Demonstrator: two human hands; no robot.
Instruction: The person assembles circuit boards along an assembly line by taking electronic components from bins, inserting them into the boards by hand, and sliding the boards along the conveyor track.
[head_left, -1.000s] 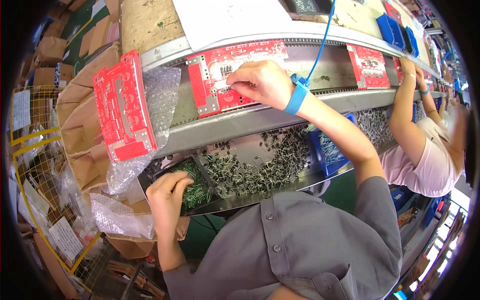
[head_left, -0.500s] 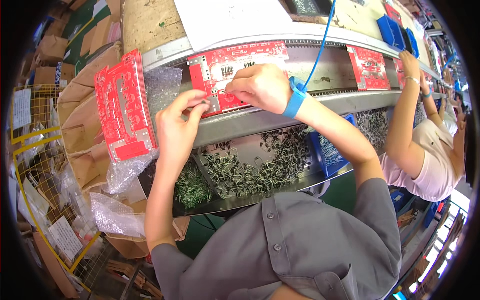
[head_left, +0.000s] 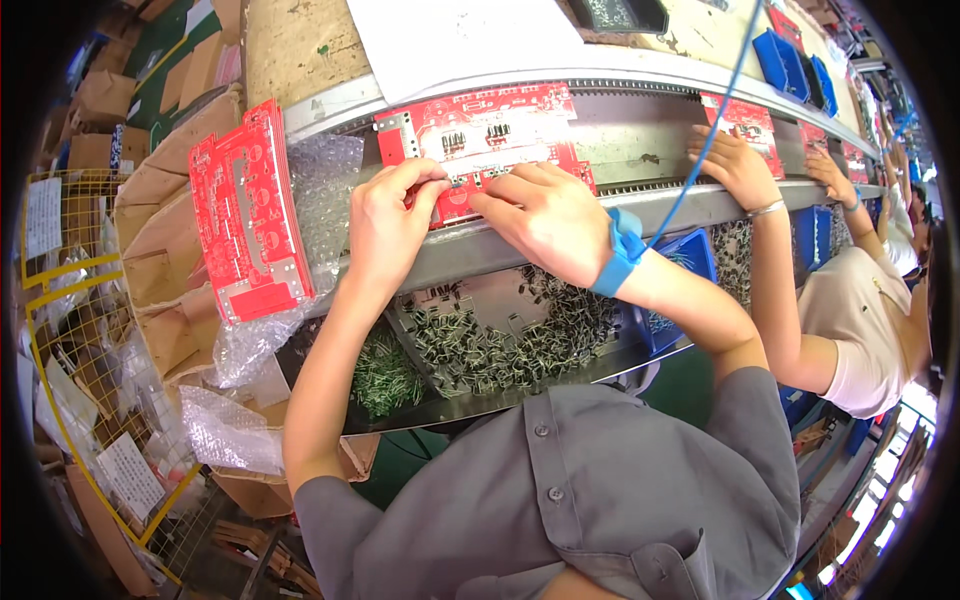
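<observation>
Red board (head_left: 480,135) on the conveyor (head_left: 640,205) straight ahead of us, and both our hands are on its near edge. Our left hand (head_left: 392,222) has thumb and forefinger pinched together at the board's lower edge; something tiny may be between them, but we cannot tell what, it is too small and the fingertips cover it. Our right hand (head_left: 545,220) lies curled over the board's lower right part, fingertips pressed down beside the left ones, and whether it grips anything we cannot tell, since the palm hides that corner of the board. A blue wrist strap (head_left: 622,250) sits on our right wrist, its blue cord (head_left: 700,160) running up and out of the top of the picture.

Below our hands, a tray (head_left: 470,300) of small dark parts, with greenish ones (head_left: 385,375) in the left section, is partly hidden by our forearms and grey shirt (head_left: 560,480). To the left, a stack of red boards (head_left: 245,210) stands on edge against bubble wrap (head_left: 320,190).

Off to the right, another person's hand (head_left: 735,165) rests on a second board (head_left: 745,120), mostly covered by it. Further boards and blue bins (head_left: 790,65) bend away into the rim, hard to make out.
</observation>
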